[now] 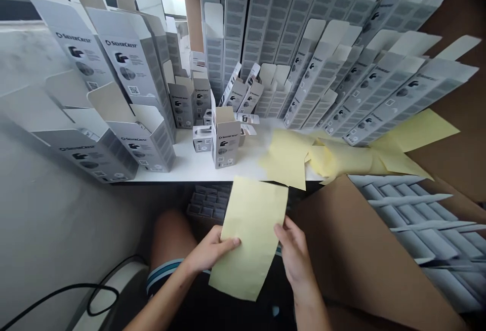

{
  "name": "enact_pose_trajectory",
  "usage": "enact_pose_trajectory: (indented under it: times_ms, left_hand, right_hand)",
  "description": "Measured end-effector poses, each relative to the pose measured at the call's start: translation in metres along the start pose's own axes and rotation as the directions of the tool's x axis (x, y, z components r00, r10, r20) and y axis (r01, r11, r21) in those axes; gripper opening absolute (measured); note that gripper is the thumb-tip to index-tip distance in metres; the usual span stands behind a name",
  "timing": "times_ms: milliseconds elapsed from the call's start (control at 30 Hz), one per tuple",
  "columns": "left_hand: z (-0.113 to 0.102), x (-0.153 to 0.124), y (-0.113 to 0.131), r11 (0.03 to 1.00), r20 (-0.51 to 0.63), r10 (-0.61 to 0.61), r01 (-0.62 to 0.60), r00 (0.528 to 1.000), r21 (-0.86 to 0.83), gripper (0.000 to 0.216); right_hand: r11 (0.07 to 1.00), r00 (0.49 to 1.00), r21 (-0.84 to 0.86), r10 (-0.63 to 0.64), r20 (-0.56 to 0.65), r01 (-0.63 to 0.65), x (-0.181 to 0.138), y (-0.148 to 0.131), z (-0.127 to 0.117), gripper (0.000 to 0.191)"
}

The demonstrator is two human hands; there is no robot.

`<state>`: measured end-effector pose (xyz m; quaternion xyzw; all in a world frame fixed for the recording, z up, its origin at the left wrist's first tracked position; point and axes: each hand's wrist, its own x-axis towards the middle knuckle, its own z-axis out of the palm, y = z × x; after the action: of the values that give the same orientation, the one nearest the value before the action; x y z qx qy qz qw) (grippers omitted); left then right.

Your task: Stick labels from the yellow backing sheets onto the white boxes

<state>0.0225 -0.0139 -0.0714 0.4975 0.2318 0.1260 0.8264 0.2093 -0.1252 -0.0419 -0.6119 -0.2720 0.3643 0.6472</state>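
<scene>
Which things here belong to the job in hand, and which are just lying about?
Likely part of the job:
Yellow sheet, held by left hand and right hand
Loose yellow paper
Open boxes
Possibly brown carton

Seemingly just lying about:
Black cable

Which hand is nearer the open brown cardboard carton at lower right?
Right. The right hand, at the right edge of the yellow paper sheet, is just left of the cardboard carton; the left hand, at the sheet's opposite edge, is farther left.
</scene>
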Motion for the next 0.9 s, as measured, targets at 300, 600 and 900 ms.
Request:
enact_pose_trajectory:
  times_ms: [300, 600, 900]
  left_hand:
    - [-0.005, -0.019, 0.033, 0.937, -0.501, 0.347, -0.314, 0.793, 0.151, 0.045]
    - [0.004, -0.03, 0.024, 0.861, -0.561, 0.496, -0.292, 0.663, 0.417, 0.042]
    - [0.003, -0.029, 0.041, 0.462, -0.247, 0.714, -0.176, 0.655, 0.869, 0.018]
  right_hand:
    - [0.996, 0.921, -0.076, 0.063, 0.383, -0.036, 0.002, 0.005, 0.032, 0.037]
    - [0.998, 0.875, -0.053, 0.01, 0.484, 0.017, 0.029, -0.003, 0.038, 0.037]
    - [0.998, 0.874, -0.053, 0.045, 0.485, -0.022, 0.029, -0.011, 0.04, 0.041]
